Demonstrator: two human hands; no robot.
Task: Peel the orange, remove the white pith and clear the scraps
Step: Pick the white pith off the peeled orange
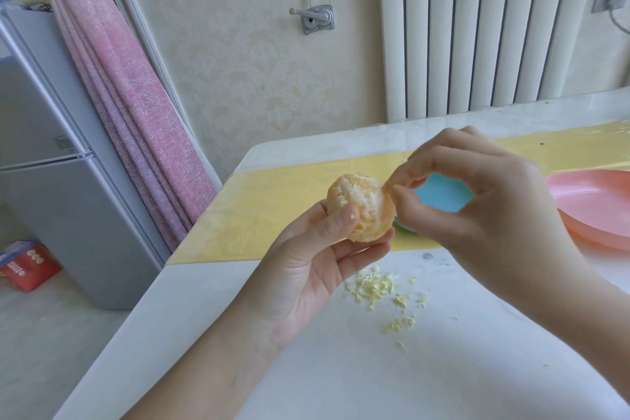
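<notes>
A peeled orange [364, 206] with white pith clinging to it is held above the table in my left hand [318, 259], thumb on its front and fingers cupped beneath. My right hand [477, 211] is at the orange's upper right, thumb and forefinger pinching a thin strand of pith at the fruit's edge. Small pale yellow pith scraps [375, 286] lie scattered on the white table [341, 368] below the hands.
A blue plate [439, 196] sits behind my right hand on a yellow mat [272, 211], and a pink plate [596, 204] lies at the right edge. A grey fridge [51, 153] and pink curtain [136, 95] stand to the left, beyond the table's left edge.
</notes>
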